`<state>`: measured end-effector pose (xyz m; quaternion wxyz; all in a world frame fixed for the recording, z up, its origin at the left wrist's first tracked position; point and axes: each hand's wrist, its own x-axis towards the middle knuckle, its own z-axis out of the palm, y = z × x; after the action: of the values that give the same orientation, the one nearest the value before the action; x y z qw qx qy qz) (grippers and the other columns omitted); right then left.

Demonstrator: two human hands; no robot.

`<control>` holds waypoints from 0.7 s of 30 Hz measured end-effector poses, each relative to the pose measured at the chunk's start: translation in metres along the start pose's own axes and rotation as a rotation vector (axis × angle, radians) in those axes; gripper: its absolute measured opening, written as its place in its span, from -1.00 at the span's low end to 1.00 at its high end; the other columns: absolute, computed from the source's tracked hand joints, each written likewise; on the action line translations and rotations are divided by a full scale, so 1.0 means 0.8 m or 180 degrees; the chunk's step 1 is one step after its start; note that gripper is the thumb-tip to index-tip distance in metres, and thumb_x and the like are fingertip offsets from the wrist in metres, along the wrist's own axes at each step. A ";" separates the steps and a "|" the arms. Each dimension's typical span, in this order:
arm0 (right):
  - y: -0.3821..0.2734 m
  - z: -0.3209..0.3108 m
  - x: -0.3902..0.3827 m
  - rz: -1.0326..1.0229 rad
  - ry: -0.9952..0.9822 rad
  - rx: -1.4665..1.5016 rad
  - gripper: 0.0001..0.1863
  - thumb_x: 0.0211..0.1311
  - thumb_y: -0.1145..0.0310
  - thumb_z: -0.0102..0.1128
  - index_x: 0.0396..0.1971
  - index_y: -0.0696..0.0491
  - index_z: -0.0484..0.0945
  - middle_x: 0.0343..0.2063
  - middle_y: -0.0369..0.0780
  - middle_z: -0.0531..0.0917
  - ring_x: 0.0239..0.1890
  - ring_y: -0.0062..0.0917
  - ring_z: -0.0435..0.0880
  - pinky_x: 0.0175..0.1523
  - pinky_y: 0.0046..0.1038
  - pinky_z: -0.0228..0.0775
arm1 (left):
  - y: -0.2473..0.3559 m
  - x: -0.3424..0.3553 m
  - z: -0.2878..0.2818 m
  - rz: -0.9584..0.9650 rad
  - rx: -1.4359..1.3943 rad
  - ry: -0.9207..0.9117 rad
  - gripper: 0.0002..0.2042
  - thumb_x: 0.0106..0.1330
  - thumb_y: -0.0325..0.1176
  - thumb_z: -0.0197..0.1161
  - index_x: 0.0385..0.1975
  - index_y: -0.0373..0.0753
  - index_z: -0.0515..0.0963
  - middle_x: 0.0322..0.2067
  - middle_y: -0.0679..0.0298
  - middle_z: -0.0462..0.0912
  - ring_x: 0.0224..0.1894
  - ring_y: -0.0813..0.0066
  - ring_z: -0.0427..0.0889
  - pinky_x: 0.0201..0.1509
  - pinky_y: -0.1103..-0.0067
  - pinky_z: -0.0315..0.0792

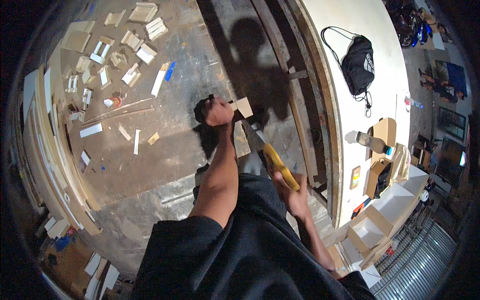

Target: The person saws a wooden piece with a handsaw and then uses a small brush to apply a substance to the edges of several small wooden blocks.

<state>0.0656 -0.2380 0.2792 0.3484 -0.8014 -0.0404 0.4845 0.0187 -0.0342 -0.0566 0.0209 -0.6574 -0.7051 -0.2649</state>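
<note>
My right hand (295, 196) is wrapped round the yellow handle of a handsaw (276, 167). The saw's blade runs up and to the left, toward a small pale piece of wood (243, 107). My left hand (218, 112) is closed in a fist at the left end of that wood, at the edge of the dark worktable (175, 120). Its fingers are mostly turned away, and the dark patch beside it is partly shadow. Below the wood, another light wooden piece (242, 141) lies by the table's edge.
Several small wooden assemblies (132, 40) and offcuts are scattered over the table's left. Long boards (60, 165) line its left side. Across a dark gap stands a white bench (340, 65) with a black drawstring bag (358, 65), a bottle (372, 143) and open boxes.
</note>
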 end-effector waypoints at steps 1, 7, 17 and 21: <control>0.011 0.010 0.012 0.0183 0.0409 -0.0423 -0.49 0.28 0.05 0.33 -0.21 0.32 0.62 -0.33 -0.18 0.68 -0.28 -0.56 0.58 -0.11 -0.47 0.43 | -0.015 0.005 -0.001 0.0216 0.0003 0.0038 -0.83 0.21 -0.27 0.20 -0.53 -0.15 0.66 -0.42 0.13 0.66 -0.44 0.03 0.60 -0.47 0.18 0.46; 0.006 0.005 0.003 -0.0026 -0.0435 -0.0097 -0.50 0.31 0.05 0.30 -0.21 0.29 0.58 -0.38 -0.23 0.64 -0.27 -0.62 0.54 -0.10 -0.46 0.43 | -0.030 -0.009 0.002 -0.0296 0.0137 -0.0250 -0.86 0.17 -0.28 0.22 -0.51 -0.15 0.67 -0.42 0.10 0.64 -0.41 0.04 0.62 -0.43 0.19 0.46; -0.040 -0.061 -0.059 -0.1316 0.0078 0.0206 -0.66 0.31 0.21 0.30 -0.55 0.15 0.59 -0.73 -0.42 0.45 -0.65 -0.75 0.36 -0.54 -0.59 0.17 | -0.057 -0.014 0.041 0.0033 0.0695 0.0119 -0.83 0.19 -0.17 0.21 -0.39 -0.09 0.63 -0.28 0.17 0.65 -0.21 0.07 0.59 -0.16 0.21 0.45; 0.011 -0.013 0.151 -0.1631 0.0500 -0.0697 -0.60 0.31 0.15 0.31 -0.56 0.17 0.54 -0.73 -0.30 0.40 -0.59 -0.64 0.28 -0.51 -0.41 0.21 | -0.031 -0.006 0.001 -0.0336 0.0150 -0.0769 -0.82 0.25 -0.24 0.17 -0.50 -0.16 0.62 -0.36 0.15 0.64 -0.31 0.03 0.59 -0.24 0.17 0.50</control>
<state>0.1355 -0.2016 0.1867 0.3729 -0.8330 -0.2666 0.3098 -0.0036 -0.0385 -0.0678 -0.0627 -0.6459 -0.7421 -0.1679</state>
